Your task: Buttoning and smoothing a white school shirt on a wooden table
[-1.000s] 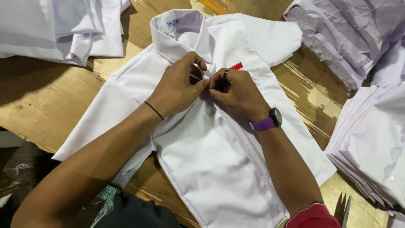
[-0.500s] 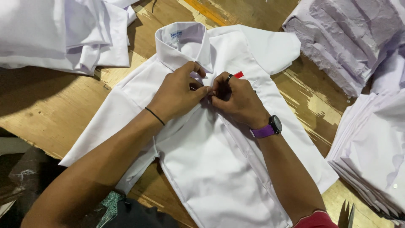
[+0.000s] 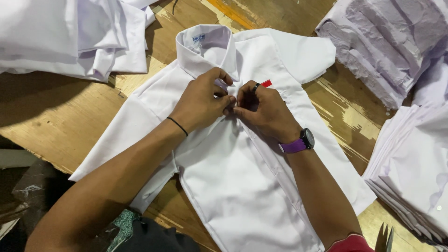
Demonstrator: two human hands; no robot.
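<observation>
A white short-sleeved shirt (image 3: 242,196) is lying face up on the wooden worktop (image 3: 56,126), its collar (image 3: 205,46) pointing away from the person and its hem running back toward their body, so the long axis is lying roughly along their line of sight, tilted a little to the right at the near end. Both hands are meeting on the front placket just below the collar. The left hand (image 3: 200,100) is coming in from the left with its fingertips pinched on the cloth edge; the right hand (image 3: 263,109) is pressing in from the other side, thumb and forefinger also pinched on the fabric at the same spot. They are touching each other there, so neither is nearer; whether a button is between the fingers is hidden by the knuckles. A thin black band (image 3: 177,126) is sitting on the left wrist and a purple-strapped watch (image 3: 301,142) on the right.

A small red tag (image 3: 266,83) is peeking out just beyond the right hand's knuckles. The rest of the placket is stretching from the hands toward the person, lying flat. Heaps of white garments (image 3: 70,37) are resting at the far left, well apart from the hands, and stacks of pale folded cloth (image 3: 410,154) are lining the right edge of the worktop.
</observation>
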